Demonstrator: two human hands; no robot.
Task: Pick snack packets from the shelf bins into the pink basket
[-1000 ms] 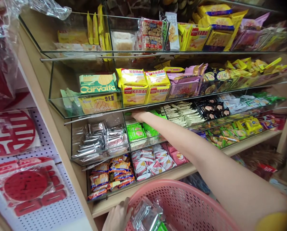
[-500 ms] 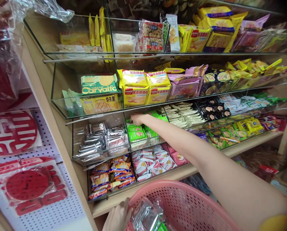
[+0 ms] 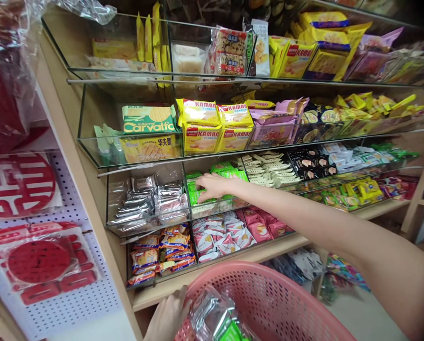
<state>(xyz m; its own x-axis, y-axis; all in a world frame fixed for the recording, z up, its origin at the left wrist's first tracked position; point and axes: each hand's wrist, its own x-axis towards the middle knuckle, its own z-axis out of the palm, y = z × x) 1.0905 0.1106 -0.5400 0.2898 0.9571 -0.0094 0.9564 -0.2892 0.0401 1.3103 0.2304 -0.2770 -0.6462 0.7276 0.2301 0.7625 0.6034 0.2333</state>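
My right hand (image 3: 213, 185) reaches into a glass-fronted shelf compartment and lies over the green snack packets (image 3: 193, 194). Its thumb is spread from the fingers, and no packet is visibly lifted. My left hand (image 3: 167, 315) grips the left rim of a pink perforated plastic basket (image 3: 268, 279) at the bottom of the view; part of that hand is cut off. Inside the basket lie silver-wrapped snack packets (image 3: 212, 310) and some green packaging (image 3: 231, 331). Left of the green packets, silver-wrapped packets (image 3: 140, 199) fill the neighbouring compartment.
Glass dividers and front panes edge the shelves. Yellow KAMAN packets (image 3: 201, 137) stand above my right hand; orange packets (image 3: 144, 260) and pink-white packets (image 3: 222, 237) fill the lowest row. A pegboard (image 3: 101, 284) with red decorations is on the left.
My right hand has come forward from the back of the green packets toward the front of their compartment. The view has shifted slightly; my left hand stays on the basket.
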